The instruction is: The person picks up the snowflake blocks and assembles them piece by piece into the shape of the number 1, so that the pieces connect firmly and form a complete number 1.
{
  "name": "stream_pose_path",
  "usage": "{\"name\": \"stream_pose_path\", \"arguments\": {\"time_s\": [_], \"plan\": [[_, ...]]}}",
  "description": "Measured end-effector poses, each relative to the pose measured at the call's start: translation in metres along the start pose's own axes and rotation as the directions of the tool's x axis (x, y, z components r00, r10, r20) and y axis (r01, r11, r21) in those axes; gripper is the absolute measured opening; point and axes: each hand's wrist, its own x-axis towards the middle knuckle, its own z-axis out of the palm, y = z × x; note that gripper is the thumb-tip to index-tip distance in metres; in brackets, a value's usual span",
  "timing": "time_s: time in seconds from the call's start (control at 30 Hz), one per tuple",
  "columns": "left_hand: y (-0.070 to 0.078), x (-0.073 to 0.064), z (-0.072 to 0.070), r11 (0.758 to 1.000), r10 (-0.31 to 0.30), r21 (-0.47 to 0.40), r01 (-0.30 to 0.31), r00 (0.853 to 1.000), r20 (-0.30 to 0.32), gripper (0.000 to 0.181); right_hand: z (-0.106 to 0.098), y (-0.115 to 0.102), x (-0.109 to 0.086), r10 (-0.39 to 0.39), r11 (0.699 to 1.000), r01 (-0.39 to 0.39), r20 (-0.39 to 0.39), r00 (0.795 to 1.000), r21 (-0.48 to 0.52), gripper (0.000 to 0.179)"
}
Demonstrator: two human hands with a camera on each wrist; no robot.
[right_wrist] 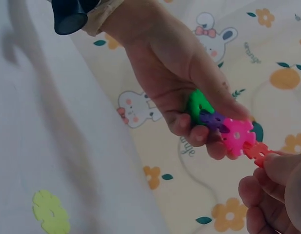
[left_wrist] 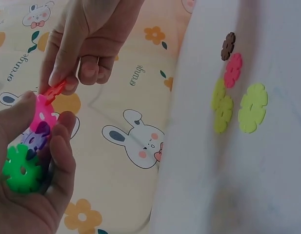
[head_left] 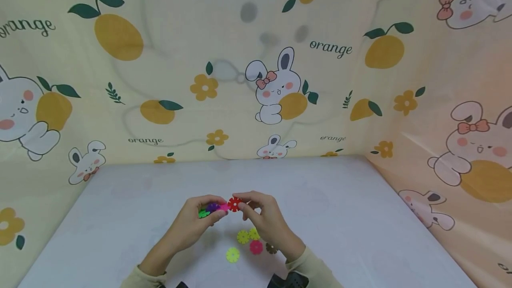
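My left hand (head_left: 191, 222) grips a short chain of slotted plastic snowflake discs above the table. In the left wrist view the chain runs from a green disc (left_wrist: 22, 168) through a purple disc (left_wrist: 35, 139) to a pink disc at the outer end. Thumb and fingers of my right hand (head_left: 269, 218) pinch a red disc (head_left: 234, 204). In the right wrist view the red disc's edge meets the rim of the pink disc (right_wrist: 239, 135), the two set at an angle to each other.
Loose discs lie on the white table (head_left: 340, 217) below the hands: a yellow-green one (head_left: 233, 255) nearest the front, two yellow ones (head_left: 242, 237) side by side, a pinkish-red one (head_left: 256, 247) and a brown one (head_left: 271, 248). A printed cloth (head_left: 232, 114) hangs behind the table.
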Motion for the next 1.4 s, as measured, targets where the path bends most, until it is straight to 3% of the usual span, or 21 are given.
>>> {"name": "stream_pose_path", "arguments": {"time_s": [0.47, 0.77, 1.03, 1.23, 1.4], "plan": [[0.0, 0.0, 0.002, 0.999, -0.032, 0.009, 0.032, 0.999, -0.012, 0.031, 0.006, -0.002, -0.001, -0.003, 1.0, 0.003, -0.014, 1.0, 0.009, 0.028], [-0.001, 0.001, 0.0, 0.999, -0.034, 0.004, 0.034, 0.999, 0.022, 0.028, 0.002, -0.001, 0.003, 0.058, 0.998, -0.06, 0.053, 0.997, 0.033, 0.03], [-0.001, 0.001, 0.002, 0.999, -0.028, 0.044, 0.027, 0.999, 0.022, 0.028, 0.001, 0.007, 0.005, 0.1, 0.982, -0.114, 0.099, 0.99, 0.149, 0.026], [-0.002, 0.0, 0.004, 0.998, -0.037, 0.051, 0.037, 0.999, -0.006, 0.031, 0.0, 0.011, 0.004, 0.13, 0.956, -0.155, 0.114, 0.985, 0.249, 0.028], [-0.001, 0.0, 0.006, 0.994, -0.011, 0.107, 0.014, 0.999, -0.032, 0.035, -0.002, 0.011, 0.005, 0.145, 0.933, -0.183, 0.141, 0.979, 0.31, 0.028]]}}
